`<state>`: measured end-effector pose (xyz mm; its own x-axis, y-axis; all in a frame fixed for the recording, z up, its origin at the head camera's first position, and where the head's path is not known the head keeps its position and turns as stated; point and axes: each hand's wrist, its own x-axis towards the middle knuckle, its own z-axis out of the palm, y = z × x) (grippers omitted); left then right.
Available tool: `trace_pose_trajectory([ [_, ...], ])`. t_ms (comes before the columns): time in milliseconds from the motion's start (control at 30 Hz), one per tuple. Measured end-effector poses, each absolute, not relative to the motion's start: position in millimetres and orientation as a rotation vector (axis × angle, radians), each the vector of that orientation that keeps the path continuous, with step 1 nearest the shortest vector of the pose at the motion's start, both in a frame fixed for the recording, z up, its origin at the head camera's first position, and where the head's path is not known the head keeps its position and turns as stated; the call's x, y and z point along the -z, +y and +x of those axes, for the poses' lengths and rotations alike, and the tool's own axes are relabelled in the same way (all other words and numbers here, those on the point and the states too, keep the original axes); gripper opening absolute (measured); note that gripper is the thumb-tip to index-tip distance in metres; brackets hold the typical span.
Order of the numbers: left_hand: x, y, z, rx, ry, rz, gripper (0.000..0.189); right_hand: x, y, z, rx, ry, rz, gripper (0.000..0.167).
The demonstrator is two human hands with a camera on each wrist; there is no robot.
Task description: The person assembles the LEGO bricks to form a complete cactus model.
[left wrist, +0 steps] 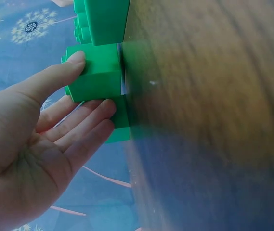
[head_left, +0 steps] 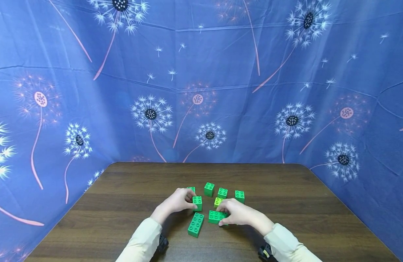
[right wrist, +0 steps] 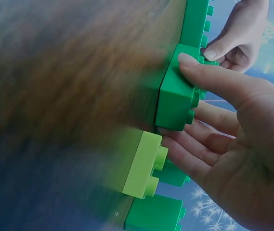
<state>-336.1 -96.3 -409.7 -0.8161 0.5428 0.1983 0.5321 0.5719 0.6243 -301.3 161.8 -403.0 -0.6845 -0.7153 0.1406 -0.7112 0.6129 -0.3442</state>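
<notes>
My left hand point(head_left: 178, 201) pinches a green square building block point(head_left: 197, 204) between thumb and fingers. In the left wrist view a thin gap shows between this block point(left wrist: 100, 77) and the table. To the right, my right hand point(head_left: 238, 213) grips a longer green building block point(head_left: 216, 217) by its right end, thumb on the near side and fingers on the far side. Another long green block point(head_left: 195, 225) lies at a slant in front of the left hand. Just beyond the right hand's fingers sits a small lime-green block point(head_left: 218, 202), partly covered by them.
Several green square blocks stand further back: one point(head_left: 209, 189) in the middle, one point(head_left: 222, 193) behind the lime block, one point(head_left: 239, 196) to the right. Behind the left hand a further block point(head_left: 191, 189) is partly hidden. The brown wooden table point(head_left: 286, 189) meets a blue dandelion-print cloth point(head_left: 240, 120).
</notes>
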Motion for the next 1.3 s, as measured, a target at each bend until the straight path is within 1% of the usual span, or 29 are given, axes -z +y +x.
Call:
trace_pose_trajectory([
  [400,406.7,-96.7,-330.7,-1.101,2.802,0.937,0.033,399.1,169.4,-300.7,0.62,2.848,-1.202,0.033],
  [967,406.6,-93.0,-326.7,-1.215,2.787,0.98,0.033,394.9,188.0,-297.7,0.716,2.9,-1.203,0.037],
  [1300,404.5,-84.2,-322.0,-1.179,2.808,1.005,0.032,395.7,198.7,-299.7,0.756,2.943,-1.257,0.033],
])
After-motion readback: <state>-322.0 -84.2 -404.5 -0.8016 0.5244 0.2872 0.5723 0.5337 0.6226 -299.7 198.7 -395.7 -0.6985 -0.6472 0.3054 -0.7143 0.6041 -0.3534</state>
